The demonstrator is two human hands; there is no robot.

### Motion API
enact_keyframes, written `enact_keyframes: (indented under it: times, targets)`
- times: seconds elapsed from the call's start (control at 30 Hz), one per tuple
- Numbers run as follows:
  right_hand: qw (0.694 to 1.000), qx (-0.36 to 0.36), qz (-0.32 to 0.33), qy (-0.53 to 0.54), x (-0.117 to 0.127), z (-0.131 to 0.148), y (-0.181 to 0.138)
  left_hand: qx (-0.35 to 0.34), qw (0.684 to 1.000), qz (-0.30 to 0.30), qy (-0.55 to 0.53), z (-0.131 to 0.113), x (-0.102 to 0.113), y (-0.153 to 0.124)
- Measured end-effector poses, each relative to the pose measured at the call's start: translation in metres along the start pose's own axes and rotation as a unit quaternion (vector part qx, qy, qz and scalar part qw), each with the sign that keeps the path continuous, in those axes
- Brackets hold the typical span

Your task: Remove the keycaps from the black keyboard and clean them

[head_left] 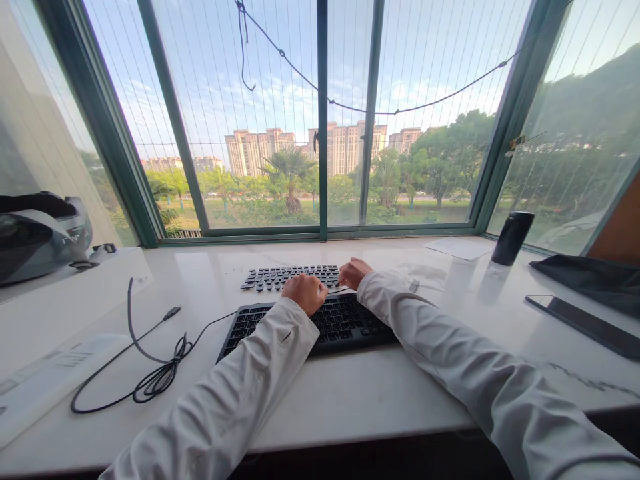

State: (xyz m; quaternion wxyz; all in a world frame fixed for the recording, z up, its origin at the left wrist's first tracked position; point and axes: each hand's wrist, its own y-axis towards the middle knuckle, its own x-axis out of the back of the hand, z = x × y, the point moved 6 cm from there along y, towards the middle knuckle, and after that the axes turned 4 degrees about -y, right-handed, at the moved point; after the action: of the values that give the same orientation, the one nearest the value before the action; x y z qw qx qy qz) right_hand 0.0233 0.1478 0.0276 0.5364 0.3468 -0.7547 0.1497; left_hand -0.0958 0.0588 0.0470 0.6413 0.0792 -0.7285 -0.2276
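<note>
A black keyboard [345, 323] lies on the white counter in front of me, partly covered by my sleeves. Just beyond it, small black keycaps [273, 277] are laid out in rows, with the white surface showing between them. My left hand [305, 293] is closed above the keyboard's far edge, near the front of the rows. At their right end, my right hand [355, 272] has its fingers curled together. Whatever either hand pinches is hidden by the fingers. The keyboard's black cable [173, 363] lies coiled at the left.
A helmet-like object [43, 233] sits at the far left, above a white flat package [55, 383]. To the right are a black cylinder [513, 238], a paper sheet [457, 248], a phone [585, 325] and black cloth [590, 280]. A green-framed window [323, 167] borders the counter's back.
</note>
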Motion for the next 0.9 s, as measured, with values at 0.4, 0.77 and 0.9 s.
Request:
enact_keyframes:
  times: [0.4, 0.77, 0.9]
  targets:
    - [0.998, 0.019, -0.047, -0.034, 0.01, 0.002, -0.011, -0.021, 0.999, -0.04, -0.018, -0.005, 0.006, -0.002]
    - [0.878, -0.16, -0.126, 0.433, 0.011, -0.006, -0.066, -0.102, 0.988, -0.069, -0.094, -0.025, 0.004, -0.013]
    - [0.846, -0.158, -0.107, 0.497, 0.006, -0.003, -0.065, -0.111, 0.985, -0.072, -0.107, -0.023, 0.003, -0.013]
